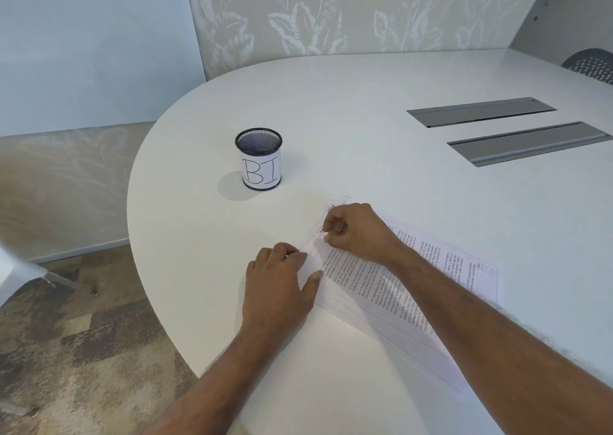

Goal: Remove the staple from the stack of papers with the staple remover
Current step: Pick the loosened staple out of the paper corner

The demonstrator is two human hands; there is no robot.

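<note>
A stack of printed papers (406,297) lies slightly fanned on the white table (348,119), its top corner pointing away from me. My left hand (278,278) presses down on the stack's left edge, thumb stretched onto the sheet and fingers curled. My right hand (358,229) rests on the upper corner of the stack, its fingers curled with the tips pinched together against the paper. No staple remover shows; whatever is inside the right hand is hidden. The staple itself is too small to make out.
A black mesh cup (260,159) with a white label reading "BI" stands beyond the hands to the left. Two grey cable slots (481,111) (527,144) lie at the far right. The table's curved edge (132,235) drops to carpet at left. A chair back (593,65) shows far right.
</note>
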